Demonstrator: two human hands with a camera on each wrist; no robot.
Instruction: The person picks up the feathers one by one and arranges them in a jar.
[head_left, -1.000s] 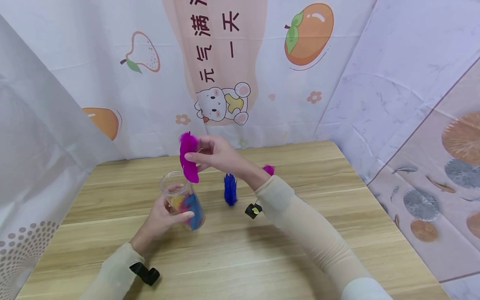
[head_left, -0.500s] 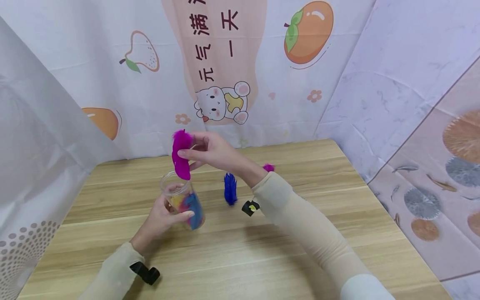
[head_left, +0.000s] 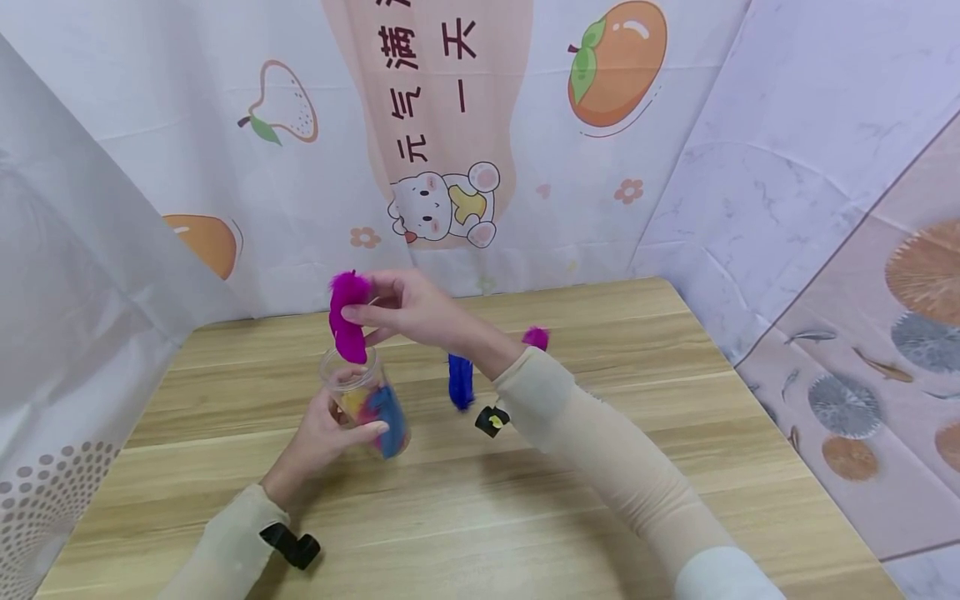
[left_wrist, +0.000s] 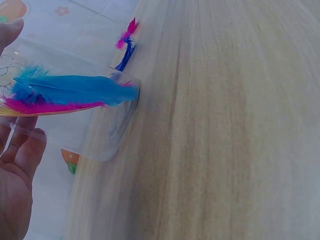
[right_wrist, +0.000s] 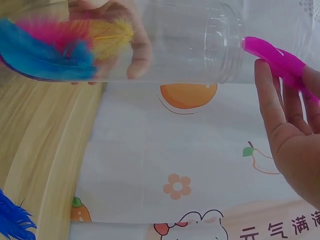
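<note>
Left of centre, right hand (head_left: 411, 310) pinches magenta feather (head_left: 347, 333) between fingers above clear jar (right_wrist: 175, 42); left hand (head_left: 326, 431) curls fingers round jar. Apparently loading; next calls for lowering.

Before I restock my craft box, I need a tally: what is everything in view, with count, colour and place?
Table: one, light wood, across the lower view
Hanging cloths: several, exact count unclear, pale with prints, behind and beside the table
Jar: one, clear, left of the table's middle
Feathers in the jar: at least three, blue, pink and yellow
Raised feather: one, magenta, at the jar's mouth
Loose blue feather: one, dark blue, right of the jar
Loose pink feather: one, pink, farther right, partly hidden
Wrist gadgets: two, black, one per wrist
Sleeves: two, beige, on the arms
Left hand: one, holding the jar
Right hand: one, pinching the raised feather
</note>
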